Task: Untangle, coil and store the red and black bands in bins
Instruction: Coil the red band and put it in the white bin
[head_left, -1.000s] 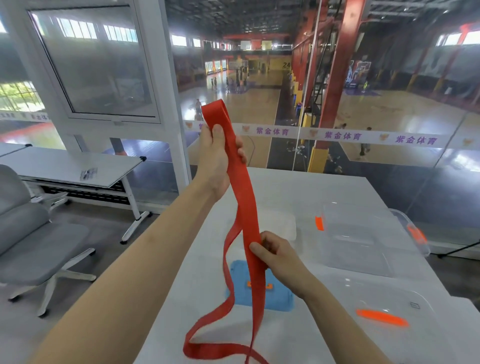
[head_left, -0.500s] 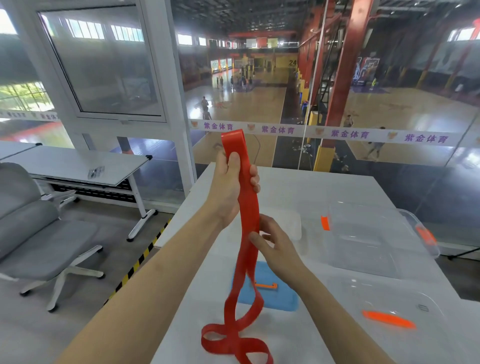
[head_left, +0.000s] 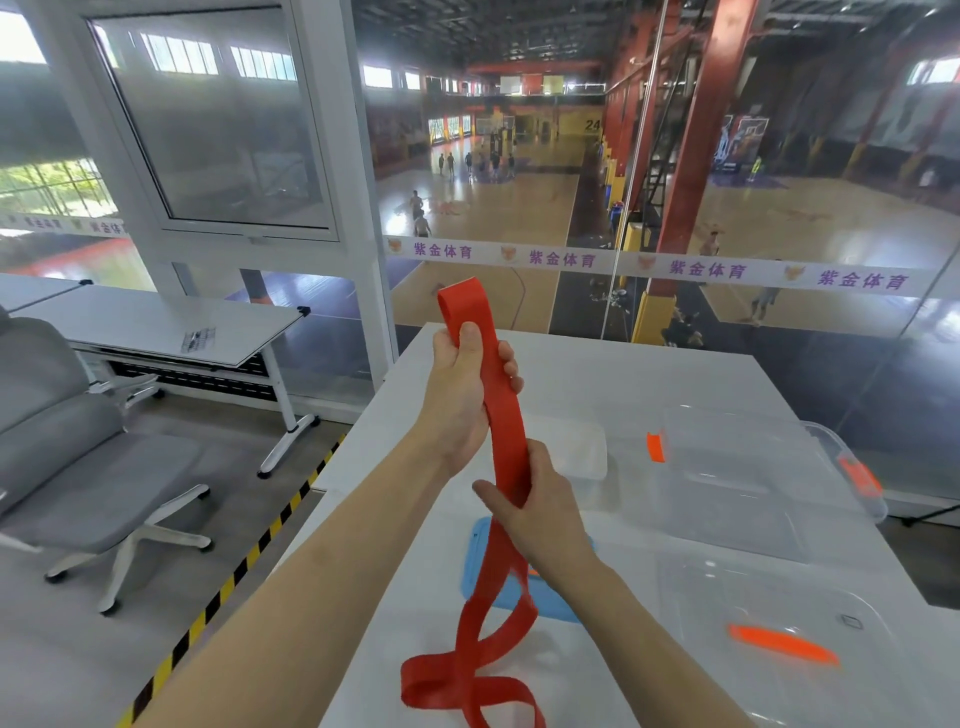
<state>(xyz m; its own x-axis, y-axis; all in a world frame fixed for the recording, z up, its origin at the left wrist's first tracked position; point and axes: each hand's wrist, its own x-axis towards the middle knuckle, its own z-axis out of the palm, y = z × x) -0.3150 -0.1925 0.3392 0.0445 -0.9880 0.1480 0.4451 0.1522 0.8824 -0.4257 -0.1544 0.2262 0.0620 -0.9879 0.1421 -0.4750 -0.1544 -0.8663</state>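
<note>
1. Red band (head_left: 506, 431) is seen with its lower length lying in loose, twisted loops on the white table (head_left: 597, 374), nearest the camera.
2. Above the loops, over a blue pad (head_left: 470, 577), the band is clamped by the right hand (head_left: 540, 514).
3. Higher up, it is clenched in the left hand (head_left: 462, 400), with the folded top end left standing above the fist.
4. Clear bins (head_left: 737, 483) with orange latches are set farther right.

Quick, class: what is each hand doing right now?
Left hand: closed around the red band, near its top fold.
Right hand: closed around the same band, lower down.
</note>
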